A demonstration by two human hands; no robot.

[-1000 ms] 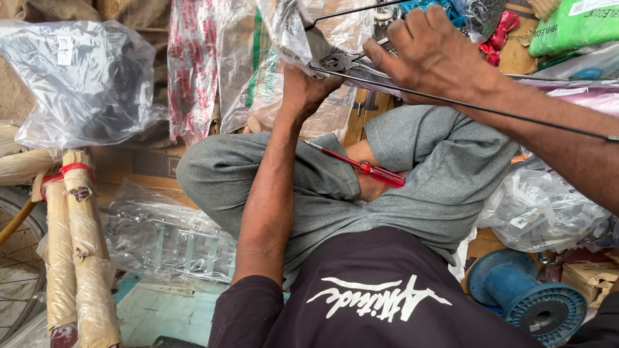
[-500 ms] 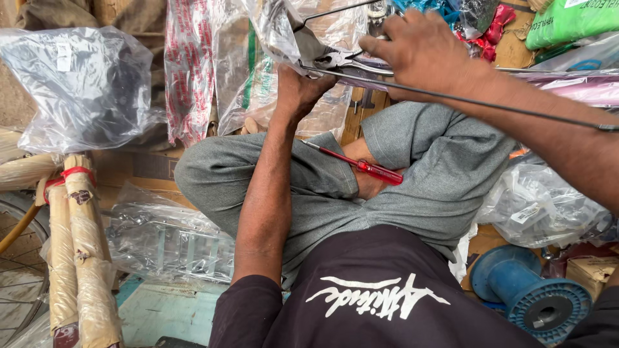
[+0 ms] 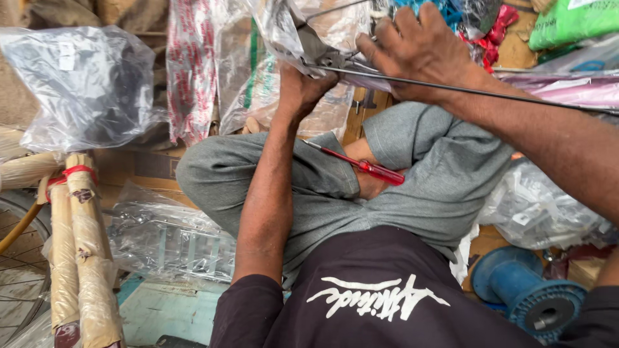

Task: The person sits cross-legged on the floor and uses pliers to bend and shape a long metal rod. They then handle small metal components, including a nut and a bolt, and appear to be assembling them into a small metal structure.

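**A:** Where are the two hands?

**B:** Both are raised to the upper middle of the frame. The left hand (image 3: 303, 87) comes up from below on a straight forearm, its fingers curled around the underside of a small metal part (image 3: 329, 61) wrapped partly in clear plastic. The right hand (image 3: 419, 51) sits just right of it, at the top centre, fingers bent down and pressing on the same metal part from above.

**B:** A thin dark rod (image 3: 490, 93) runs from that part out to the right edge, passing under the right hand and along the forearm.

**A:** Can you see exactly what the right fingers pinch?

**B:** Not quite. They are clenched over the part where the rod meets it, but the fingertips are hidden behind the plastic.

**A:** What lies beneath?

**B:** A red-handled screwdriver (image 3: 361, 166) rests in the lap, centre of the frame, on the folded grey trousers (image 3: 438, 187), touched by neither hand.

**A:** And around them?

**B:** A clear bag with dark contents (image 3: 90, 84) in the upper left, paper-wrapped tubes tied with red tape (image 3: 71, 245) at the lower left, and a blue spool (image 3: 529, 296) at the lower right.
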